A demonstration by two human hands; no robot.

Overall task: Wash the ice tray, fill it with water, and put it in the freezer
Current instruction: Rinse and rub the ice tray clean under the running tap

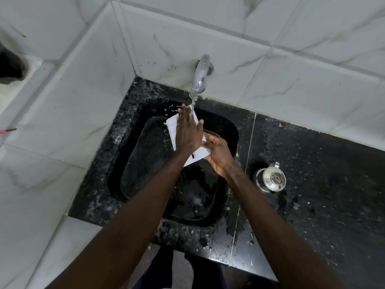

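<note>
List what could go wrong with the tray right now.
1. The wet tray is gripped only at its near end by the right hand. The left hand just lies flat on it, so it may slip into the sink.
2. Water from the tap lands at the tray's far end and may splash the counter.

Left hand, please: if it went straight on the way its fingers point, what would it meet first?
Likely the water stream just beyond the fingertips of the left hand, then the sink's far wall; depth is unclear.
</note>
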